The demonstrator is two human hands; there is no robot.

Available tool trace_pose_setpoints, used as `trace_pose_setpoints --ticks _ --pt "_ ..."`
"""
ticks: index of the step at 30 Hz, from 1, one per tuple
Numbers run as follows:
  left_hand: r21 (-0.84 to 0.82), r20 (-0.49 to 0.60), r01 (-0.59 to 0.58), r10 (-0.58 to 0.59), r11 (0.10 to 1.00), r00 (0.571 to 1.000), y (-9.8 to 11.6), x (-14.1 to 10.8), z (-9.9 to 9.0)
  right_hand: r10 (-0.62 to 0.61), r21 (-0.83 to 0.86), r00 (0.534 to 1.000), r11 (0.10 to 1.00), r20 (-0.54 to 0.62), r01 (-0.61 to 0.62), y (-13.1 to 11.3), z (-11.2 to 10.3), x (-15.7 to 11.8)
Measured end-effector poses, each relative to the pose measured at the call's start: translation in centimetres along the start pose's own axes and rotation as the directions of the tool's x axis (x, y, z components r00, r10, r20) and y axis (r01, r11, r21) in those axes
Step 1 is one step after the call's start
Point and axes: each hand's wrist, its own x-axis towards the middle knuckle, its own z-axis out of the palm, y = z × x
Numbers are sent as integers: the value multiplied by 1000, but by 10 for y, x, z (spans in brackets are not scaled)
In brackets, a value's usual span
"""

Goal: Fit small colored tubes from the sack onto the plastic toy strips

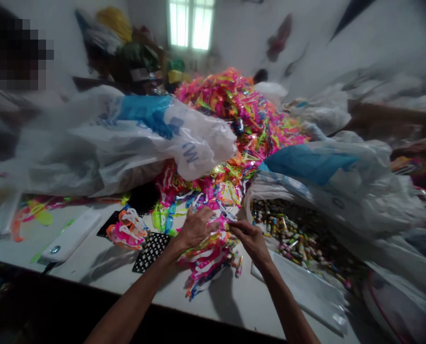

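i'm sorting: my left hand (195, 228) presses the neon plastic strips (205, 255) on the table (101, 267), my right hand (250, 239) pinches one strip's end. next it needs a clean pull free of the tangle.

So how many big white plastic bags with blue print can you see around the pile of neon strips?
2. One bag lies left of the neon pile, above the left hand. The other sits right, open over small cylinders, beside the right hand. More may be hidden behind.
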Motion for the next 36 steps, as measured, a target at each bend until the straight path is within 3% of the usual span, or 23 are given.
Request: trace_pose_setpoints --ticks 2,4,5,8,12,15,21,25,28,30,31,33,36 --pt "299 -238 35 39 954 970 -10 5 -12 -81 -185 976 982 -204 43 15 5 0" --pt "485 -390 234 -31 843 920 -29 7 -26 -213 -413 929 908 -304 72 26 15 -7" --pt "534 -429 345 -104 772 897 -41 8 -33 -276 -507 917 856 -288 98 30 23 -13" --pt "622 -450 514 -267 591 852 -76 7 -47 -397 -661 917 698 -37 275 36 50 -37" --pt "656 -423 515 -297 551 856 -100 5 -47 -433 -678 855 539 286 500 47 78 -55" --pt "665 -417 498 -276 557 866 -99 6 -43 -438 -694 841 497 318 521 61 82 -50" --pt "635 -495 527 -226 565 839 -73 4 -46 -368 -783 918 522 151 338 76 80 -17" --pt "591 -545 497 -140 635 827 -55 2 -52 -329 -797 939 540 97 271 74 81 4" --pt "400 -578 406 -118 822 808 -49 0 -51 -323 -780 941 560 103 278 65 77 6" --pt "22 -523 303 -248 953 816 -45 -3 -44 -337 -768 937 573 96 285 58 72 -2" --pt "-228 -443 257 -335 939 832 -42 -5 -39 -345 -763 936 585 70 273 54 68 -7" --pt "-657 -217 221 -462 721 860 -35 -11 -27 -354 -743 935 633 -29 217 50 54 -17" --pt "-907 43 242 -495 345 868 -21 -20 -7 -321 -658 927 744 -194 120 54 19 -20"
